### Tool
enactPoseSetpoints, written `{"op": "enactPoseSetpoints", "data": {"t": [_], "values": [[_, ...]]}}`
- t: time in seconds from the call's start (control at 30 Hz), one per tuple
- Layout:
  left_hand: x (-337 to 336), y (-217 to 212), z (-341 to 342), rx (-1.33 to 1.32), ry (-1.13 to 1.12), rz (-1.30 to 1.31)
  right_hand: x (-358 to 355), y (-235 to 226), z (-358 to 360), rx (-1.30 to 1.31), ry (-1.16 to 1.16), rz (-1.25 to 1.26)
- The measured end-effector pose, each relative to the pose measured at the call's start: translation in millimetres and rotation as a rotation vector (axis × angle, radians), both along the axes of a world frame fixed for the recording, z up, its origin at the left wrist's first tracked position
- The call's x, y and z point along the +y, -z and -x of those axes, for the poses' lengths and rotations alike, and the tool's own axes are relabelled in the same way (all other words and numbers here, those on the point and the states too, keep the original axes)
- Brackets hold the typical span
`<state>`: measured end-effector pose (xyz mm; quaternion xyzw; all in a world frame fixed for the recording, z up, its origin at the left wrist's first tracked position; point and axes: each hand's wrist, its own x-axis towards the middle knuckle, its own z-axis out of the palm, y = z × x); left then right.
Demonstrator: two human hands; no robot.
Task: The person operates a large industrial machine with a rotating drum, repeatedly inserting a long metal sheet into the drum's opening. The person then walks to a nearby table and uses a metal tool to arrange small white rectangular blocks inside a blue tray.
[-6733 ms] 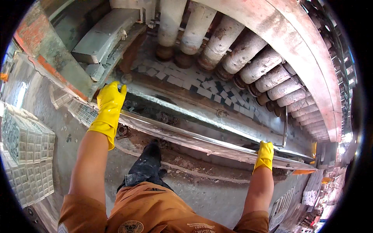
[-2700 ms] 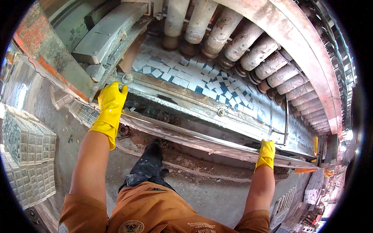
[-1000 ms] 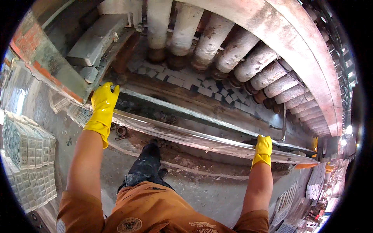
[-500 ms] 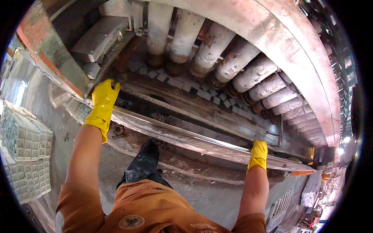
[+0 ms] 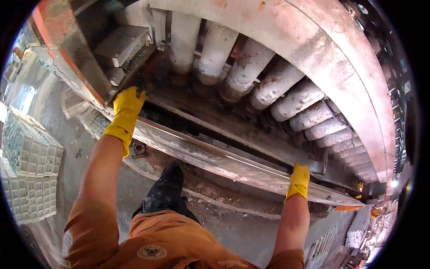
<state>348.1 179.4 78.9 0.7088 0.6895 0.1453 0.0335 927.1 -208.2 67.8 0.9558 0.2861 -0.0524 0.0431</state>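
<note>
Left hand (image 5: 126, 107) in a yellow rubber glove, arm fully extended, laid flat with fingers spread on the near end of the long silvery metal rail (image 5: 215, 159), close beside the rust-orange steel upright (image 5: 67, 54). No object enclosed; palm pressing, apparently for support or to steady the rail.

Right hand (image 5: 298, 180), likewise yellow-gloved, set on the far stretch of the same rail, fingers curled over its upper edge. Whether closed in a true grip or merely hooked over: cannot tell at this size. Hands well apart, one toward each end, consistent with bracing or holding a long member evenly.

Rail running diagonally from upper left to lower right along the front of the machine, dusted with pale residue, resting on the machine's front edge above a grimy ledge.

Behind the rail, a dark, dirt-caked trough (image 5: 210, 121), and above it a row of thick, whitish, crusted cylindrical rollers (image 5: 251, 80) fanned beneath a broad curved metal hood (image 5: 331, 58) with worn pinkish paint. Grey metal block assembly (image 5: 121, 45) mounted at upper left.

Below, a black work shoe (image 5: 168, 184) planted on the wet concrete floor (image 5: 80, 166) near the machine base; orange work trousers (image 5: 156, 242) at the lower edge. Stacked sheets of small pale mosaic tiles (image 5: 29, 170) at far left, well clear of both hands.
</note>
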Motion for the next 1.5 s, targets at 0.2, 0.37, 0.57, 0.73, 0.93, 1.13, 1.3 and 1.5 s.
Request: {"op": "enactPoseSetpoints", "data": {"t": [0.2,0.37,0.57,0.73,0.93,1.13,1.3,1.5], "values": [[4,-17,-16,0.041,0.003,0.007,27,-15,6,0.101,0.335,-0.232],[12,-14,-9,0.086,0.013,-0.028,27,-6,-2,0.138,0.252,-0.161],[2,-19,-4,0.119,0.035,0.058,5,13,-10,-0.013,-0.029,-0.100],[-10,-19,11,0.129,0.159,0.158,42,-21,80,0.271,0.358,-0.497],[9,2,13,0.091,0.566,0.239,83,-25,190,0.364,0.460,-0.546],[80,34,-28,0.261,0.501,0.285,81,15,221,-0.033,0.375,-0.381],[158,109,-32,0.222,0.500,0.194,75,24,236,-0.138,0.389,-0.449],[259,200,-43,0.031,0.507,0.213,68,34,233,-0.089,0.429,-0.437]]}}
